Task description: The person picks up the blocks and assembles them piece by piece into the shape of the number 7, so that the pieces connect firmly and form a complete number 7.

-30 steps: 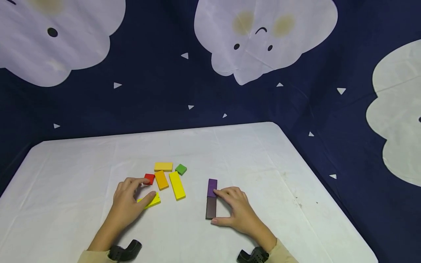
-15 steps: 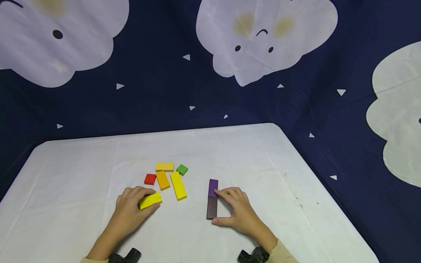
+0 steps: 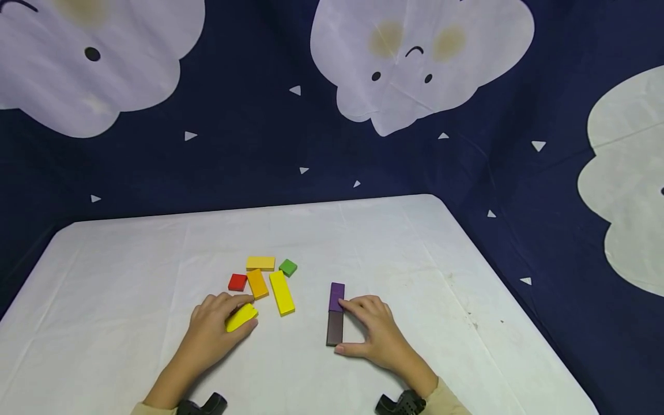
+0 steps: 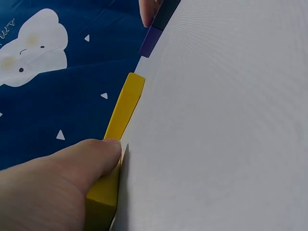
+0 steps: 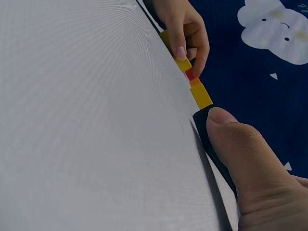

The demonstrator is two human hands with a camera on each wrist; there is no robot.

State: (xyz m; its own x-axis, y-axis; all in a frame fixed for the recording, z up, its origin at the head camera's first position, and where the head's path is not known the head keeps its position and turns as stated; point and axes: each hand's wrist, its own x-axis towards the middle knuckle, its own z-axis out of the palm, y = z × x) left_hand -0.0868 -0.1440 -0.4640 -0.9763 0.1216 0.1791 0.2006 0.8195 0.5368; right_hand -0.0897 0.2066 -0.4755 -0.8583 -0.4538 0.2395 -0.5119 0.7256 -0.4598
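Observation:
In the head view, my left hand [image 3: 216, 325] holds a yellow block [image 3: 241, 317] between thumb and fingers. The left wrist view shows the thumb [image 4: 101, 156] against that block's side. To the right, a purple block [image 3: 337, 297] and a dark brown block [image 3: 334, 328] lie end to end in a line. My right hand [image 3: 378, 331] has its index fingertip at the purple block and its thumb at the near end of the brown one. In the right wrist view the thumb [image 5: 228, 127] touches the dark block. The other right fingers are largely hidden.
Beyond the left hand lie a red block [image 3: 237, 282], an orange block [image 3: 257, 284], a long yellow block [image 3: 282, 294], a yellow-orange block [image 3: 261, 263] and a green block [image 3: 287, 267]. The white tabletop [image 3: 415, 248] meets a dark blue cloud-patterned cloth [image 3: 249, 155] behind.
My left hand has come back from beside the red block and taken the near yellow block, turning it slightly and shifting it right. The right hand and its blocks stay put.

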